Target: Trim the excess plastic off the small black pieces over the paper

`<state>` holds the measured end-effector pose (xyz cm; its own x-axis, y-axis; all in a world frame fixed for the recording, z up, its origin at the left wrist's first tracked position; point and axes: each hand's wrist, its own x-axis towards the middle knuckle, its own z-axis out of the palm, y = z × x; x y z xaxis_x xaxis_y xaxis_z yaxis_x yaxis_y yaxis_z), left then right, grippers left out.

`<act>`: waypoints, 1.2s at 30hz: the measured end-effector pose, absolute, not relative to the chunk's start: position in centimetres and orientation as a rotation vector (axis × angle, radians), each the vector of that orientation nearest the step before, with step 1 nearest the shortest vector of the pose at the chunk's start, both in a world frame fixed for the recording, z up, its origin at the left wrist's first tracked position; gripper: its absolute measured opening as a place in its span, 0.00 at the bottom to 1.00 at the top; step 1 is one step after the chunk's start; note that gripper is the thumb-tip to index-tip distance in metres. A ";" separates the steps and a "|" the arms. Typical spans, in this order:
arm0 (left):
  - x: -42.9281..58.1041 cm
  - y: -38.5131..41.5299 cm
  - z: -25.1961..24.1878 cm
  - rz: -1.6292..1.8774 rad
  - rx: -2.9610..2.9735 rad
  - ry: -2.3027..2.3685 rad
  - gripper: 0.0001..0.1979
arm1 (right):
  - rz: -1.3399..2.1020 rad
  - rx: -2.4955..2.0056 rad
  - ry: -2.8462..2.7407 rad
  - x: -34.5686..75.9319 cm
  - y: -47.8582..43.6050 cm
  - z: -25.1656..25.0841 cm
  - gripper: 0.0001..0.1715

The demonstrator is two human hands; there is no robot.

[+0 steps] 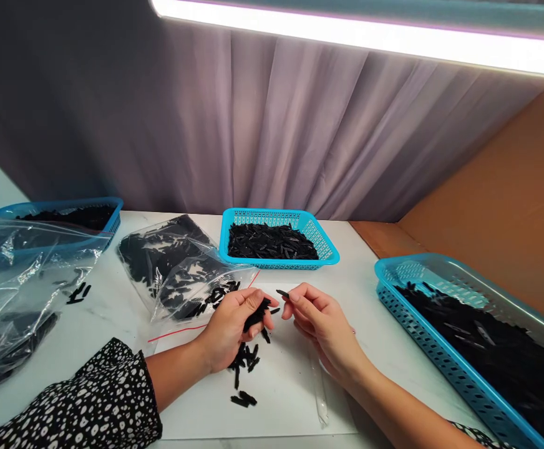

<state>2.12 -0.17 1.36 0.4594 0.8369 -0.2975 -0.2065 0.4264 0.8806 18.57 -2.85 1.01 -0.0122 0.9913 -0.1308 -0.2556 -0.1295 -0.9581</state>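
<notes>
My left hand (234, 321) is curled around a bunch of small black elongated pieces (256, 313), too small to identify further. Between the thumb and fingers of my right hand (321, 318) is one slim black piece (282, 294), its tip pointing left toward the bunch. The two hands are close but apart. Beneath them lies a white sheet (286, 399) with loose black pieces (244, 398) scattered on it. Just beyond my left hand, a clear zip bag (173, 265) with a red seal strip lies on its side, black pieces inside and at its mouth.
A blue basket (279, 264) of black pieces stands at the back centre. Another blue basket (422, 318) fills the right side, and a third blue basket (115, 218) is at back left. A clear bag (29, 268) lies at left near loose pieces. A lamp (347, 37) hangs above.
</notes>
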 end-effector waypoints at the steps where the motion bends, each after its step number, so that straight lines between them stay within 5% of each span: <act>1: 2.1 -0.1 1.4 0.766 0.889 0.852 0.23 | 1.432 -1.105 -0.923 18.5 -2.8 1.1 0.22; 11: 2.3 -0.1 1.6 0.842 0.888 0.883 0.24 | 1.588 -0.831 -0.757 18.9 -2.6 1.3 0.09; 15: 2.4 -0.2 1.5 0.865 0.899 0.895 0.24 | 1.620 -0.915 -0.843 18.8 -2.7 1.2 0.16; 25: 2.5 -0.4 1.5 0.873 0.939 0.870 0.24 | 0.674 -1.175 -1.528 18.3 -3.6 -0.5 0.07; 36: 2.4 -0.6 1.4 0.856 1.129 0.911 0.18 | 0.454 -1.131 -1.636 18.5 -3.6 -0.4 0.09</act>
